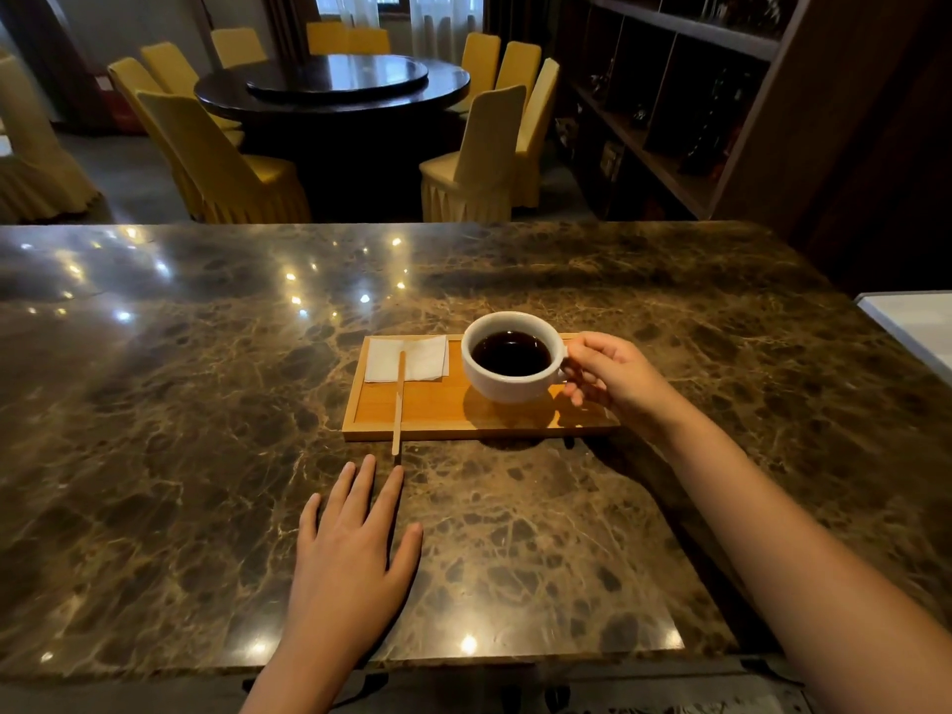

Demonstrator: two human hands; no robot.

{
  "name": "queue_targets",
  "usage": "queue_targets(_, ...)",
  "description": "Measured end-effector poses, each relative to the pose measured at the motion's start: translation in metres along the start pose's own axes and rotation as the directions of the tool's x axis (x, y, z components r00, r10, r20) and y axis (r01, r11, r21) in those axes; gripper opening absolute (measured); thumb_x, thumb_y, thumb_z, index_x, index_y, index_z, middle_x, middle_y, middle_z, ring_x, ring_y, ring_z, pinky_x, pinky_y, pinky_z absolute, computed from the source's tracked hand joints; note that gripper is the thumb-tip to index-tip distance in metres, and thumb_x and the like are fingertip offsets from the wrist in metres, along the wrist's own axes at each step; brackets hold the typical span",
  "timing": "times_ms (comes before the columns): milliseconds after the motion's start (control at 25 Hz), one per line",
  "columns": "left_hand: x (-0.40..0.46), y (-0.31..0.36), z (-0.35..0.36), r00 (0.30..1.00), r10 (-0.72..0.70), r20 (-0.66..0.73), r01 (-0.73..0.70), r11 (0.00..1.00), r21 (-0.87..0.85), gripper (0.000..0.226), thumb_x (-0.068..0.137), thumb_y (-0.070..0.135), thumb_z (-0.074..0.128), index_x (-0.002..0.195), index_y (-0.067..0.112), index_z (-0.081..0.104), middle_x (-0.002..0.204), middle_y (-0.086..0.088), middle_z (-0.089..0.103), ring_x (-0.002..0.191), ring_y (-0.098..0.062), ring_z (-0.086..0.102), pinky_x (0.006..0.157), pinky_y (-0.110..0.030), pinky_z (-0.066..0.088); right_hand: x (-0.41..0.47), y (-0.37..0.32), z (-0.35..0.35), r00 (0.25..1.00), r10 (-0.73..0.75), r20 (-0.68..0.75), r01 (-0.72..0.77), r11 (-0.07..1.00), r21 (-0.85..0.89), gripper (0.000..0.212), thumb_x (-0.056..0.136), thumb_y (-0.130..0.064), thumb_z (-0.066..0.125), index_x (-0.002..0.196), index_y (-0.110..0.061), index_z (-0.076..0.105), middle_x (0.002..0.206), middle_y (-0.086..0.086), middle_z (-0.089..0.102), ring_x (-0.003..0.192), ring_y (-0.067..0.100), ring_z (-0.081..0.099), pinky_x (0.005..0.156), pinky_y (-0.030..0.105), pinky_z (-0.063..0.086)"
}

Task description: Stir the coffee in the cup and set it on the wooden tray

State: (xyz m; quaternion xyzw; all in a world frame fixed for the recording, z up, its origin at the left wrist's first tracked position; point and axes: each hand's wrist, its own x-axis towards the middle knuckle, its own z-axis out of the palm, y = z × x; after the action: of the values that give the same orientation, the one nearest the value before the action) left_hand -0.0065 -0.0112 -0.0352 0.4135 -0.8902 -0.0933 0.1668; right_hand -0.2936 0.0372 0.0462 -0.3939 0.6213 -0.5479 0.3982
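My right hand [613, 376]: fingers pinched on the handle of the white cup [507, 358], holding it.
Cup: upright over the right part of the wooden tray [479, 422]; its shadow lies on the tray below, and I cannot tell if it touches.
Coffee [511, 354]: dark, filling the cup.
My left hand [355, 543]: flat on the marble table [206, 404], fingers spread, holding nothing.
Stir stick [399, 401]: on the napkin [407, 358], near end past the tray's front rim, just beyond my fingertips.
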Motion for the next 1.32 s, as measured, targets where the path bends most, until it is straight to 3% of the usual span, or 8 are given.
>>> queue_targets(160, 0.000, 0.000, 0.001, 1.000, -0.002, -0.002, 0.002, 1.000, 0.007, 0.062, 0.083, 0.055, 0.020, 0.137, 0.025, 0.030, 0.146, -0.005, 0.024, 0.134, -0.017, 0.010, 0.106, -0.047, 0.009, 0.017, 0.005, 0.000, 1.000, 0.017, -0.020, -0.019, 0.998, -0.062, 0.029, 0.098, -0.013, 0.040, 0.074, -0.012, 0.057, 0.069, 0.007, 0.056, 0.046, 0.003, 0.056, 0.049, 0.014, 0.049)
queue_targets(440, 0.001, 0.000, 0.002, 1.000, 0.004, -0.008, -0.004, 1.000, 0.028, 0.060, 0.085, 0.053, 0.024, 0.136, 0.024, 0.033, 0.144, -0.007, 0.028, 0.133, -0.019, 0.013, 0.105, -0.049, 0.014, 0.028, 0.014, 0.003, 0.998, 0.062, -0.011, -0.062, 0.997, -0.050, 0.028, 0.098, -0.016, 0.040, 0.075, -0.011, 0.055, 0.067, 0.009, 0.054, 0.050, 0.013, 0.053, 0.053, 0.032, 0.049)
queue_targets(560, 0.002, -0.001, 0.001, 1.000, 0.004, 0.001, -0.004, 0.999, 0.032, 0.060, 0.085, 0.053, 0.023, 0.137, 0.024, 0.032, 0.145, -0.007, 0.027, 0.134, -0.019, 0.013, 0.105, -0.049, 0.013, 0.027, 0.012, 0.004, 0.997, 0.066, -0.027, -0.068, 0.994, -0.080, 0.029, 0.097, -0.016, 0.040, 0.073, -0.010, 0.054, 0.062, 0.009, 0.052, 0.049, 0.016, 0.049, 0.048, 0.032, 0.047)
queue_targets(800, 0.001, 0.000, 0.001, 1.000, -0.003, 0.010, 0.002, 0.999, 0.033, 0.061, 0.084, 0.054, 0.021, 0.137, 0.025, 0.030, 0.146, -0.006, 0.024, 0.134, -0.018, 0.010, 0.106, -0.049, 0.011, 0.028, 0.011, 0.012, 0.981, 0.038, -0.192, -0.087, 0.963, -0.254, 0.028, 0.098, -0.020, 0.038, 0.077, -0.012, 0.055, 0.062, 0.009, 0.056, 0.054, 0.019, 0.053, 0.053, 0.032, 0.049)
queue_targets(960, 0.001, 0.000, 0.000, 1.000, -0.003, 0.014, 0.002, 1.000, 0.031, 0.061, 0.084, 0.054, 0.021, 0.138, 0.025, 0.029, 0.146, -0.006, 0.024, 0.134, -0.018, 0.009, 0.106, -0.047, 0.009, 0.031, 0.009, 0.014, 0.976, 0.041, -0.214, -0.104, 0.951, -0.290, 0.026, 0.098, -0.020, 0.038, 0.082, -0.010, 0.056, 0.064, 0.009, 0.057, 0.057, 0.020, 0.055, 0.054, 0.031, 0.050)
queue_targets(1160, 0.001, 0.000, 0.000, 1.000, -0.008, 0.016, 0.007, 1.000, 0.021, 0.061, 0.084, 0.054, 0.021, 0.138, 0.025, 0.029, 0.146, -0.006, 0.024, 0.134, -0.016, 0.008, 0.107, -0.047, 0.008, 0.031, 0.009, 0.014, 0.975, 0.084, -0.205, -0.128, 0.969, -0.213, 0.019, 0.097, -0.022, 0.042, 0.095, -0.008, 0.055, 0.074, 0.011, 0.060, 0.060, 0.020, 0.059, 0.066, 0.042, 0.057)
queue_targets(1320, 0.000, -0.001, -0.001, 1.000, -0.013, 0.021, 0.012, 1.000, 0.025, 0.063, 0.083, 0.055, 0.019, 0.138, 0.026, 0.027, 0.147, -0.005, 0.022, 0.134, -0.016, 0.006, 0.107, -0.046, 0.006, 0.022, 0.002, 0.017, 0.945, 0.075, -0.318, -0.128, 0.981, -0.148, 0.022, 0.096, -0.024, 0.047, 0.115, -0.014, 0.045, 0.088, 0.005, 0.056, 0.066, 0.020, 0.061, 0.065, 0.038, 0.058)
